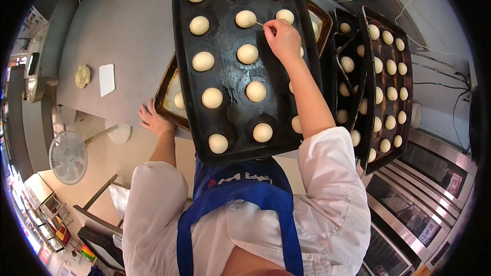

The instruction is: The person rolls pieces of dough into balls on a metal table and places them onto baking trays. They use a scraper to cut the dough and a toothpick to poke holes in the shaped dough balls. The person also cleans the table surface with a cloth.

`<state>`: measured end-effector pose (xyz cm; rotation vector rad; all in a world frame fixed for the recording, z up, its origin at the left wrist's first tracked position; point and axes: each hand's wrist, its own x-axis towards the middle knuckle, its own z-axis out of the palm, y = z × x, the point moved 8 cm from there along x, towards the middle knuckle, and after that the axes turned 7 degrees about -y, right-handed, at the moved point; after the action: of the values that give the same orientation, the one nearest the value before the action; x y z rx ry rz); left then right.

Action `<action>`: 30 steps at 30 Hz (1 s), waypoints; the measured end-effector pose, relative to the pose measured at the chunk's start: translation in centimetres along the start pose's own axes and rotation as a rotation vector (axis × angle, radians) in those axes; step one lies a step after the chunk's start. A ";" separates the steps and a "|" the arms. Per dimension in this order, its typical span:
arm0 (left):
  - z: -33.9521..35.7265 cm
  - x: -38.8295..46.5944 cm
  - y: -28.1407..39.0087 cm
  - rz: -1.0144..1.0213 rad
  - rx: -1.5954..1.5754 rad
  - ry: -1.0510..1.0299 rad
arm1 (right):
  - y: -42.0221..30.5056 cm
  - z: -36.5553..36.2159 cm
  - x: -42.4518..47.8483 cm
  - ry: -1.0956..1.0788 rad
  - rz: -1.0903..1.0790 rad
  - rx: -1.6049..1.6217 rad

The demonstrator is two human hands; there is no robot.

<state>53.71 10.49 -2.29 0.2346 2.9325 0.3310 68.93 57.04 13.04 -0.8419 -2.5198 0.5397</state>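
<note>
My right hand (283,39) pinches a thin stick (259,24), perhaps a toothpick, whose far end meets the side of a round dough ball (245,19). That ball sits in the middle column of a dark baking tray (226,80) bearing rows of pale dough balls. My forearm hides part of the right column. Beneath the dark tray a second, browner tray (168,111) sticks out at an angle, with another dough ball (179,101) on it. My left hand (155,118) rests with fingers spread at the worktable's front edge, beside the corner of the lower tray, holding nothing.
On the grey worktable (126,30) lie a dough lump (82,76) and a white scraper (107,80). Several trays of dough balls (391,67) are stacked unevenly at right. Ovens (414,199) stand at lower right, and a fan (69,158) at left.
</note>
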 end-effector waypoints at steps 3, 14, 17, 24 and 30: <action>0.0 0.0 -0.1 -0.010 -0.007 -0.002 | -0.3 0.6 0.1 0.008 -0.051 -0.061; 1.0 0.7 -1.2 0.005 -0.005 0.041 | 0.1 -1.3 0.1 0.022 -0.052 -0.181; 0.6 0.4 -0.6 0.007 0.010 0.038 | 2.9 -3.6 -1.0 0.036 0.055 -0.163; 1.2 0.7 -1.3 0.035 0.019 0.067 | 3.8 -4.2 -0.9 0.069 0.041 -0.202; 1.1 0.6 -1.0 0.045 0.036 0.065 | 6.0 -5.1 -0.8 0.066 0.058 -0.366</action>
<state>53.22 9.90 -3.71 0.3007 3.0031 0.2973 74.90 62.15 14.19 -1.0440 -2.5777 0.0626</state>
